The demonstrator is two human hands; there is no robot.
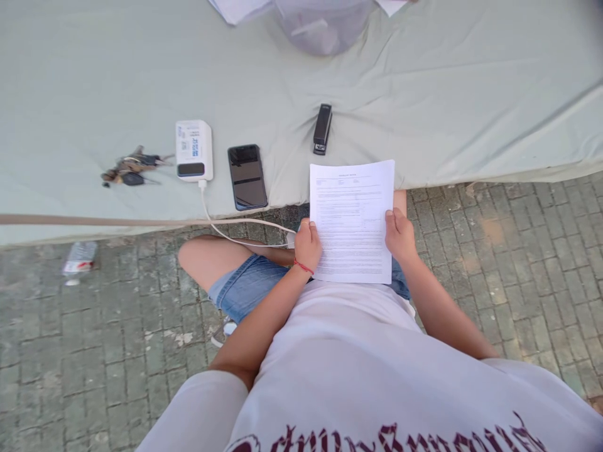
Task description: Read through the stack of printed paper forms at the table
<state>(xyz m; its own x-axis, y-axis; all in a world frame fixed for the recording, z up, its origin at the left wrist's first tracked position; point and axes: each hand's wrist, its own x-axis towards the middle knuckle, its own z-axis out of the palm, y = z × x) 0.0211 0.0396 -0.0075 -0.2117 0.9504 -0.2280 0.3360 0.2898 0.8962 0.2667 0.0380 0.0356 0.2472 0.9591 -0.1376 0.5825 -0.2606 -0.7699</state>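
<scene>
Printed sheets of paper [352,220] are held upright-side toward me over my lap, their top edge reaching the table's front edge. My left hand [308,243], with a red string at the wrist, grips the left side, thumb on top. On the opposite side my right hand [400,235] pinches the right edge in the same way. The fingers of both hands are hidden beneath the paper. Just beyond the sheets, a black stapler [323,129] lies on the table. How many sheets there are I cannot tell.
On the cloth-covered table [424,94] lie a black phone [247,177], a white power bank [194,150] with a cable, and a small dark brown object [132,169]. A translucent container [325,25] and papers [240,7] sit farther back. A plastic bottle [80,258] is on the brick ground.
</scene>
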